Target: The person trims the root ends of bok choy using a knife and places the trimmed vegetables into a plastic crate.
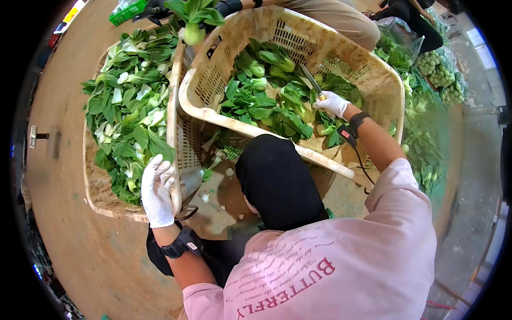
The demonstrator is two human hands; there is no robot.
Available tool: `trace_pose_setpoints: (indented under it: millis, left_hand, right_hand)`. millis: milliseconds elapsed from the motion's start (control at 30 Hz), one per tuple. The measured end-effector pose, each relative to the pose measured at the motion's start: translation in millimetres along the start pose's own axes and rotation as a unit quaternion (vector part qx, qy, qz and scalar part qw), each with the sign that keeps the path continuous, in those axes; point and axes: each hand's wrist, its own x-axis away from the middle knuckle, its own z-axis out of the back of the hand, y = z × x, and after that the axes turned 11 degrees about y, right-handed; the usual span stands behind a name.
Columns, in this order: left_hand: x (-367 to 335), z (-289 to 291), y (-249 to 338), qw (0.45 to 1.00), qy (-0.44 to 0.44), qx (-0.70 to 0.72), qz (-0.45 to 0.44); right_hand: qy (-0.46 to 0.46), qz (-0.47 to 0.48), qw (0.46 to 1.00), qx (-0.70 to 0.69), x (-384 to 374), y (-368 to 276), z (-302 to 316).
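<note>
My right hand, in a white glove, is closed round the handle of a knife. The blade points up and to the left, over loose bok choy in the large crate. My left hand, gloved too, is raised at the near right corner of the left crate. Its fingers are loosely bent and apart, with nothing in them. Leaves and trimmed bok choy heap up in that left crate.
Opposite me, another person's arm and a head of bok choy show above the crates. More greens pile up at right, near bagged round green vegetables. A green basket stands far left. Scraps litter the floor between the crates.
</note>
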Motion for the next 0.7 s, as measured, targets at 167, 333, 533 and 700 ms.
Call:
trace_pose_setpoints:
  millis: [167, 333, 533, 700]
  left_hand:
    - [6, -6, -3, 1.000, -0.005, -0.014, -0.016]
    - [37, -51, 1, 0.788, -0.035, -0.290, -0.541]
    - [45, -44, 1, 0.615, 0.120, -0.501, -0.597]
    - [31, 1, 19, 0.842, 0.125, -0.351, -0.390]
  right_hand:
    - [-0.040, 0.050, 0.997, -0.052, 56, -88, -7]
    - [-0.097, 0.116, 0.979, -0.135, 129, -198, -51]
    - [-0.315, 0.205, 0.919, -0.122, 196, -294, -163]
    - [-0.232, 0.341, 0.872, -0.265, 190, -343, -234]
